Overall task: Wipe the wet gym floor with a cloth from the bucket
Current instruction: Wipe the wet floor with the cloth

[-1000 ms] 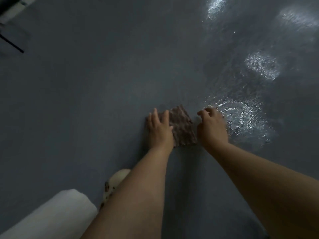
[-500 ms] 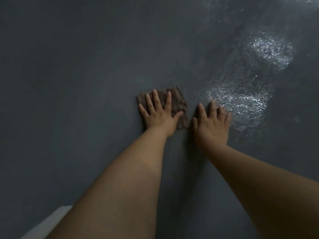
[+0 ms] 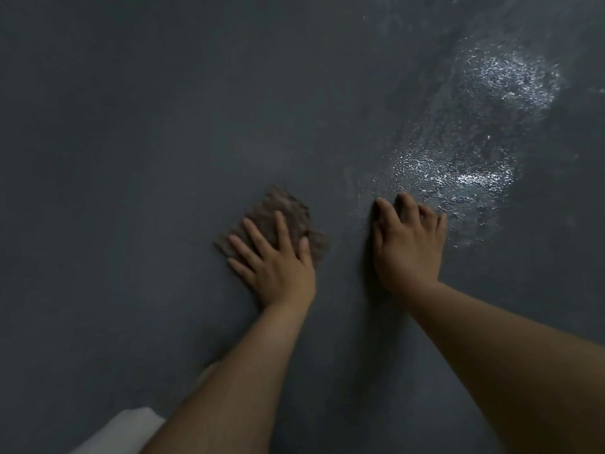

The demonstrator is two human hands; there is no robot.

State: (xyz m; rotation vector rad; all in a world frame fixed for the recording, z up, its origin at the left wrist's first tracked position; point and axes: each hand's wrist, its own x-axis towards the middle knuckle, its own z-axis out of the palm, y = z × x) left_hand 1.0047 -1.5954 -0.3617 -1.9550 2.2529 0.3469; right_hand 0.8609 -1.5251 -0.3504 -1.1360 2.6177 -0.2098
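A small brown cloth (image 3: 284,211) lies flat on the dark grey gym floor (image 3: 131,158) near the middle of the view. My left hand (image 3: 276,267) presses down on it with spread, straight fingers; part of the cloth shows beyond the fingertips. My right hand (image 3: 407,247) rests flat on the bare floor to the right of the cloth, apart from it, its fingertips at the edge of a glistening wet patch (image 3: 458,178). No bucket is in view.
More water shines on the floor at the upper right (image 3: 510,80). A white fabric-covered shape (image 3: 127,430), perhaps my knee, shows at the bottom left. The floor to the left looks dry and matt.
My left hand has slid the cloth to the left and turned it, away from the right hand. The right hand has stayed planted on the floor by the wet patch.
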